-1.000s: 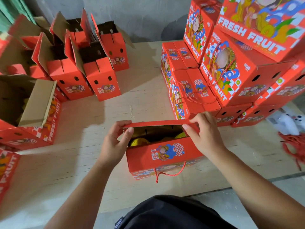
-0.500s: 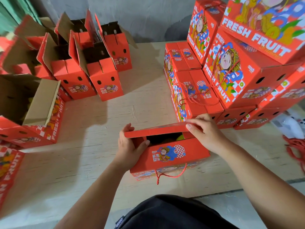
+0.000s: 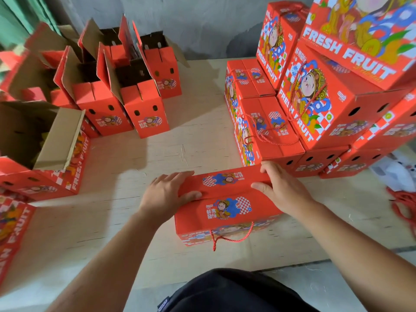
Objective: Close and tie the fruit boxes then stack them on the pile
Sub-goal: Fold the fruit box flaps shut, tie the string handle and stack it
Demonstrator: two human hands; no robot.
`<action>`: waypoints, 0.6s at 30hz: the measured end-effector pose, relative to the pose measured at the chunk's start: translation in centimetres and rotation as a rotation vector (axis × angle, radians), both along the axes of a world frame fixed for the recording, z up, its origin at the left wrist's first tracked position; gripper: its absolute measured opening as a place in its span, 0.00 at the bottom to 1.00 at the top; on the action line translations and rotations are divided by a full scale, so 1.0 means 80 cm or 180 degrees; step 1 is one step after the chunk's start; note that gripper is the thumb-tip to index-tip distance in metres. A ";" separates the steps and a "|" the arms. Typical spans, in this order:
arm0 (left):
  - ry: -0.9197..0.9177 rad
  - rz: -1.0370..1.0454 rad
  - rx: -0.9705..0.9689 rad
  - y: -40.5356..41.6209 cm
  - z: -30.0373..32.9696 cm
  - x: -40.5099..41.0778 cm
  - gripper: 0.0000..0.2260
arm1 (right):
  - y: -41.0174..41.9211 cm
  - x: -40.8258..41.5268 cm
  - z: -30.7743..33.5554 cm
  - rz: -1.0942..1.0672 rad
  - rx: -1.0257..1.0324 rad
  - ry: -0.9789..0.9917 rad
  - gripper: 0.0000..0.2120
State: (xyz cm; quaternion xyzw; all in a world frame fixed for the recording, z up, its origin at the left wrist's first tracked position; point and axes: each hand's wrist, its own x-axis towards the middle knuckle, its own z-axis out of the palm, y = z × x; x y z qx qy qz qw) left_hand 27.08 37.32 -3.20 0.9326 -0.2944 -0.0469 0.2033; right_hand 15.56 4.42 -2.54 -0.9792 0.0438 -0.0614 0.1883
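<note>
A red fruit box (image 3: 227, 212) lies on the wooden floor in front of me, both top flaps folded down flat. My left hand (image 3: 166, 194) grips its left end, thumb on the flap seam. My right hand (image 3: 281, 188) presses on the right end of the far flap. A red cord handle (image 3: 231, 238) hangs untied from the box's near side. The pile of closed, tied boxes (image 3: 315, 104) rises at the right, just behind the box.
Several open boxes with raised flaps (image 3: 126, 91) stand at the back left. A larger open box (image 3: 42, 154) lies at the left. Loose red cords (image 3: 403, 203) and a white bag (image 3: 396, 172) rest at the right. Bare plywood floor (image 3: 191, 136) lies between the groups.
The far flap, held up over the fruit a second ago, has come down flat. The fruit inside is now covered. Both hands moved down onto the box top.
</note>
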 end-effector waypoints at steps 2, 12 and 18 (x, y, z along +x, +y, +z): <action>-0.0315 -0.0001 -0.0007 0.001 0.000 0.001 0.33 | 0.003 0.002 -0.004 -0.0166 -0.0017 -0.0079 0.30; 0.0044 0.0103 0.0509 -0.007 -0.024 -0.010 0.39 | 0.009 -0.008 -0.029 -0.0175 0.0158 0.0903 0.40; 0.0022 -0.0060 0.0636 -0.003 -0.022 -0.016 0.43 | 0.012 -0.013 -0.023 -0.0319 0.0055 0.1373 0.40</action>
